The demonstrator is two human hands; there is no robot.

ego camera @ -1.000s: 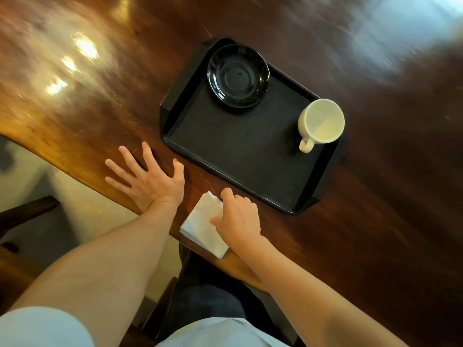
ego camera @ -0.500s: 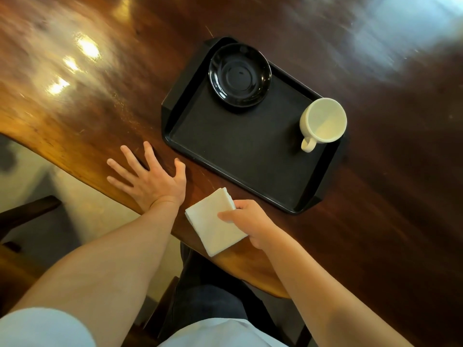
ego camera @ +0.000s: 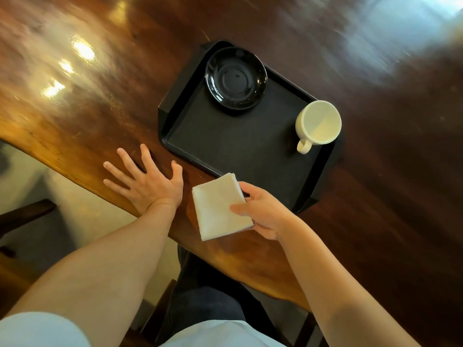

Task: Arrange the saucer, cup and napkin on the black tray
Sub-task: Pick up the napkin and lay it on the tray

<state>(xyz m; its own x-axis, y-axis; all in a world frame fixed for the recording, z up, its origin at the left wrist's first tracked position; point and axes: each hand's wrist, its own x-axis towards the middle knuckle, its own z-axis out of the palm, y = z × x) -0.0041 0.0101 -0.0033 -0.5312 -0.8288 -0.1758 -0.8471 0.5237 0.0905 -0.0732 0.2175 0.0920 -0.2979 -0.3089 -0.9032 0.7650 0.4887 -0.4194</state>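
Note:
A black tray lies on the wooden table. In its far left corner sits a black saucer. A cream cup stands upright at the tray's right edge, handle toward me. My right hand pinches a folded white napkin by its right edge, just above the table at the tray's near rim. The napkin's far corner overlaps that rim. My left hand rests flat on the table, fingers spread, left of the napkin and just short of the tray.
The dark wooden table has a curved near edge below my hands. A dark chair part shows at the left, beyond the table edge. My legs sit under the table edge.
My right hand has lifted the napkin off the table edge, turned palm-up and carried it a little toward the tray. The left hand has stayed flat in place.

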